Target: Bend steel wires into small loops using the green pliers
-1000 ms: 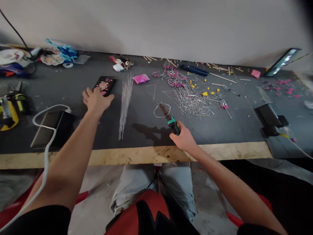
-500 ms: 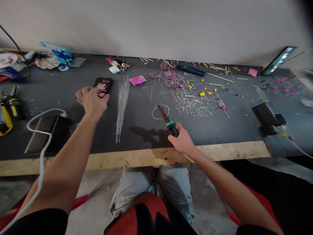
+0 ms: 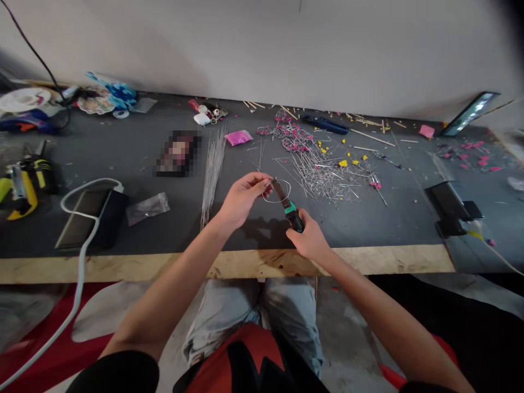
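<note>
My right hand [image 3: 310, 236] is closed around the green-and-black handle of what look like pliers [image 3: 281, 194], their brown jaws pointing away from me. A thin wire loop [image 3: 289, 188] circles the jaws. My left hand [image 3: 245, 196] is at the tip of the jaws, thumb and fingers pinched on the wire; the exact grip point is too small to see. Left of that hand lies a bundle of straight wires [image 3: 213, 169]. Beyond the right hand is a tangled pile of wire pieces [image 3: 323, 174] with pink and yellow bits on them.
A phone [image 3: 177, 154], blurred out, and a small plastic bag [image 3: 148, 208] lie to the left. A power bank [image 3: 92, 218] trails a white cable. Cutters [image 3: 24, 185] sit far left. A pink packet [image 3: 238, 137], a blue-handled tool [image 3: 325, 124] and a black stand [image 3: 450, 202] are around.
My left hand has let go of the phone and moved right to the tip of the pliers, where it pinches the wire. My right hand keeps its hold. The view has shifted slightly.
</note>
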The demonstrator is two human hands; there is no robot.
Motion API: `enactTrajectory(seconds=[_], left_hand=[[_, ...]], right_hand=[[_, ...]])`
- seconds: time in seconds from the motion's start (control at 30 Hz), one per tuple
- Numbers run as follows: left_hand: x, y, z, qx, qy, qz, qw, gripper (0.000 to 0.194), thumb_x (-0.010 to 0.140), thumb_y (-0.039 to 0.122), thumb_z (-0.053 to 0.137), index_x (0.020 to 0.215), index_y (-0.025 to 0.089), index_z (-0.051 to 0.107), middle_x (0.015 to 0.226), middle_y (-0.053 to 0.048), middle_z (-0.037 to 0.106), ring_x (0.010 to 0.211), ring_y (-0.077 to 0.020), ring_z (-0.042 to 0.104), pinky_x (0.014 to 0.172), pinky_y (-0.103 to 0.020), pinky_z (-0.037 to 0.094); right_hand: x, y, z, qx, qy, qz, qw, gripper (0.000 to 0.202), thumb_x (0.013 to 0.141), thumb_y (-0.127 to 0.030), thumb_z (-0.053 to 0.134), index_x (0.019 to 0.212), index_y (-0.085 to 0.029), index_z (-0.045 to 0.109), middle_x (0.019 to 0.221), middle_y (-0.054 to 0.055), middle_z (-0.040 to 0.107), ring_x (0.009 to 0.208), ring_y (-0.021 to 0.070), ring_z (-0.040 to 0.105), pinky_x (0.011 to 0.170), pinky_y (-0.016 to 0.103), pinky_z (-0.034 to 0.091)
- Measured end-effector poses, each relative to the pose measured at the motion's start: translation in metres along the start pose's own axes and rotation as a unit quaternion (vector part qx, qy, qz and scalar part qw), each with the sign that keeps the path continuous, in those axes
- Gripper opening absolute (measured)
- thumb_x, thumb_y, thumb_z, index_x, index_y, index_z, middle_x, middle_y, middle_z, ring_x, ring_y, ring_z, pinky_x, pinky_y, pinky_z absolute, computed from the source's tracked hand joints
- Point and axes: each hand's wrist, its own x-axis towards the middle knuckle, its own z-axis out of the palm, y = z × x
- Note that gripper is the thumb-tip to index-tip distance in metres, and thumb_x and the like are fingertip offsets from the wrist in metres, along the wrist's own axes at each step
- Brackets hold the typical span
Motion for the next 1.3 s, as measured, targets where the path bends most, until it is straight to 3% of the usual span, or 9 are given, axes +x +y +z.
enactTrajectory(seconds=[0.2, 0.53, 0.7, 0.83, 0.97, 1.13, 1.3], left_hand=[[-0.008, 0.004, 0.004, -0.082, 0.007, -0.035, 0.996, 0.015, 0.079, 0.032, 0.062, 0.082, 0.017, 0.06, 0.067, 0.002, 0.057, 0.062, -0.0083, 0.055, 0.063, -0.022, 0.045], [-0.015, 0.016, 0.004, -0.089, -0.018, -0.078, 0.993, 0.016, 0.075, 0.03, 0.066, 0.079, 0.018, 0.057, 0.069, 0.003, 0.055, 0.063, -0.0078, 0.055, 0.061, -0.022, 0.046], [-0.014, 0.021, 0.0, -0.082, -0.054, -0.154, 0.983, 0.02, 0.074, 0.031, 0.067, 0.075, 0.013, 0.058, 0.071, -0.001, 0.059, 0.063, -0.0095, 0.058, 0.059, -0.024, 0.048], [-0.012, 0.024, -0.004, -0.119, -0.072, -0.194, 0.971, 0.015, 0.072, 0.023, 0.068, 0.079, 0.016, 0.057, 0.068, 0.002, 0.06, 0.061, -0.0095, 0.059, 0.057, -0.024, 0.049], [-0.012, 0.022, -0.001, -0.126, -0.063, -0.156, 0.978, 0.016, 0.071, 0.015, 0.067, 0.08, 0.017, 0.055, 0.065, 0.003, 0.059, 0.06, -0.008, 0.059, 0.06, -0.022, 0.05], [-0.015, 0.015, 0.006, -0.085, -0.048, -0.075, 0.992, 0.013, 0.073, 0.016, 0.066, 0.077, 0.014, 0.054, 0.068, 0.002, 0.062, 0.061, -0.0067, 0.06, 0.065, -0.021, 0.049], [-0.011, 0.017, -0.003, -0.025, -0.066, -0.057, 0.996, 0.018, 0.07, 0.017, 0.07, 0.078, 0.013, 0.054, 0.067, 0.001, 0.062, 0.06, -0.008, 0.06, 0.064, -0.023, 0.049]], right_hand=[[-0.001, -0.001, 0.0, 0.004, 0.003, -0.002, 1.0, 0.015, 0.065, -0.023, 0.049, 0.08, -0.021, 0.048, 0.065, -0.006, 0.044, 0.058, 0.0114, 0.036, 0.055, 0.024, 0.029], [-0.002, 0.0, 0.001, -0.009, 0.0, -0.02, 1.0, 0.022, 0.067, -0.023, 0.05, 0.089, -0.02, 0.052, 0.069, -0.004, 0.05, 0.06, 0.0121, 0.039, 0.058, 0.024, 0.031], [-0.003, -0.001, 0.001, -0.012, 0.006, -0.024, 1.0, 0.026, 0.067, -0.023, 0.05, 0.092, -0.019, 0.053, 0.072, -0.003, 0.053, 0.062, 0.013, 0.042, 0.06, 0.025, 0.034], [-0.003, -0.001, 0.002, -0.017, 0.006, -0.02, 1.0, 0.03, 0.066, -0.022, 0.05, 0.096, -0.02, 0.054, 0.076, -0.002, 0.055, 0.063, 0.0132, 0.043, 0.061, 0.025, 0.035], [-0.003, -0.001, 0.002, -0.016, 0.002, -0.014, 1.0, 0.027, 0.066, -0.023, 0.05, 0.093, -0.021, 0.053, 0.072, -0.004, 0.053, 0.062, 0.0128, 0.043, 0.06, 0.025, 0.035], [-0.002, -0.002, 0.002, -0.017, 0.012, -0.013, 1.0, 0.021, 0.066, -0.021, 0.05, 0.087, -0.02, 0.051, 0.068, -0.005, 0.049, 0.059, 0.0119, 0.039, 0.057, 0.024, 0.031], [-0.002, -0.001, 0.001, -0.014, 0.003, -0.017, 1.0, 0.022, 0.065, -0.021, 0.05, 0.086, -0.02, 0.052, 0.068, -0.005, 0.05, 0.059, 0.0118, 0.039, 0.057, 0.024, 0.031]])
